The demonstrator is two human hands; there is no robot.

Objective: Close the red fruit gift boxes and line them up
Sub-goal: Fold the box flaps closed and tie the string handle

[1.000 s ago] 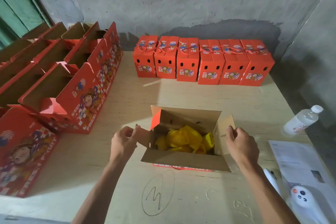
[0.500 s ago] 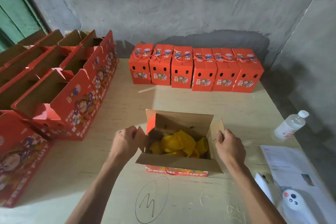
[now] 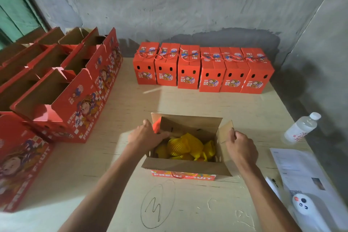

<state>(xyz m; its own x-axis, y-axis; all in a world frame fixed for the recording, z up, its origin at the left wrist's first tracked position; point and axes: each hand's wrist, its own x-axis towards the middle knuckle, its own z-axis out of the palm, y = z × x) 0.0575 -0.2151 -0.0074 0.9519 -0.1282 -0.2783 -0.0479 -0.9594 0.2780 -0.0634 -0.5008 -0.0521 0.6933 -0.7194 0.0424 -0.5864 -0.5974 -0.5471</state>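
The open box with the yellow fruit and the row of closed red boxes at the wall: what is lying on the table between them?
Nothing: in the head view, bare table runs from the open box to the row of closed red boxes.

The open box (image 3: 183,175) says "FRESH FRUIT" in white on its red front. The table (image 3: 131,203) has a circled "3" (drawn in pen) just below that box.
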